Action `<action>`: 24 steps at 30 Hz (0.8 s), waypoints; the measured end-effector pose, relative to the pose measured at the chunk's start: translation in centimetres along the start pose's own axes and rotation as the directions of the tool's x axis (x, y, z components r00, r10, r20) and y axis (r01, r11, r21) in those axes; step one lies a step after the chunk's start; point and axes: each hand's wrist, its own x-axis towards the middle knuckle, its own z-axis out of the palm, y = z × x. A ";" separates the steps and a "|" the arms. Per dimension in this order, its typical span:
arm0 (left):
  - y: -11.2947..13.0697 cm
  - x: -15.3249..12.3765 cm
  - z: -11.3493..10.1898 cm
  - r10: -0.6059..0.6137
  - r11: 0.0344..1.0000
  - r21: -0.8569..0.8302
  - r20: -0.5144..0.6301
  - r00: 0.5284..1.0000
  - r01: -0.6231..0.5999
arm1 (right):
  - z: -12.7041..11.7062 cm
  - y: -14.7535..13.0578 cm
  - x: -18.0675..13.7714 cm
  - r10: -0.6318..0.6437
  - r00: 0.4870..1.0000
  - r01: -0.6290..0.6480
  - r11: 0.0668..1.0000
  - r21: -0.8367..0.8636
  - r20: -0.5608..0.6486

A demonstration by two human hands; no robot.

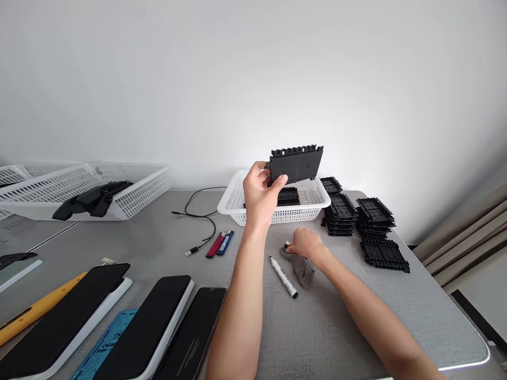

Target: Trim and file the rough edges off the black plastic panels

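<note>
My left hand (263, 192) is raised over the white basket, thumb on the near face of a flat black plastic tray (299, 162) with a toothed upper edge. Its fingers go behind the tray's left end and are partly hidden. Lower down, my right hand (304, 244) is closed on a crumpled grey cloth (303, 268) at the table surface. A small black-and-white bit shows by its fingertips, too small to name. Just left of the cloth lies a white marker (283, 277). Similar black trays lie inside the white basket (273, 215), partly behind my left hand.
Stacks of black trays (340, 214) stand right of the basket, with another stack (374, 216) beside them. To the left are a black cable (206, 215), a red lighter (215, 245) and a blue lighter (225, 243). Phone-like slabs (148, 322) fill the front left.
</note>
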 end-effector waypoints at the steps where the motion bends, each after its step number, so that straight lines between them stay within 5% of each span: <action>1: 0.1 0.0 0.0 0.009 1.000 0.007 0.010 1.000 -0.009 | -0.4 0.3 -0.2 0.001 1.000 -0.001 1.000 0.001 -0.015; 8: 0.8 -0.1 -0.4 0.081 0.996 0.015 0.094 0.992 -0.083 | -2.5 5.3 -5.1 -0.017 0.997 0.013 0.998 -0.055 -0.077; 14: 1.0 -0.3 -0.1 0.242 0.965 0.045 0.235 0.941 -0.259 | 2.8 8.6 -9.8 0.097 0.995 -0.098 0.994 -0.056 -0.017; 18: 1.2 -0.6 0.2 0.265 0.941 0.132 0.284 0.922 -0.311 | 4.9 10.2 -10.3 0.121 0.976 -0.086 0.978 0.193 -0.179; 21: 1.5 -0.7 0.2 0.272 0.911 0.225 0.305 0.913 -0.347 | 5.2 11.7 -11.7 0.139 0.976 -0.038 0.868 0.495 -0.170; 24: 1.5 -0.6 0.1 0.331 0.866 0.285 0.287 0.899 -0.410 | 5.7 12.5 -14.5 0.193 0.976 -0.023 0.560 0.828 -0.103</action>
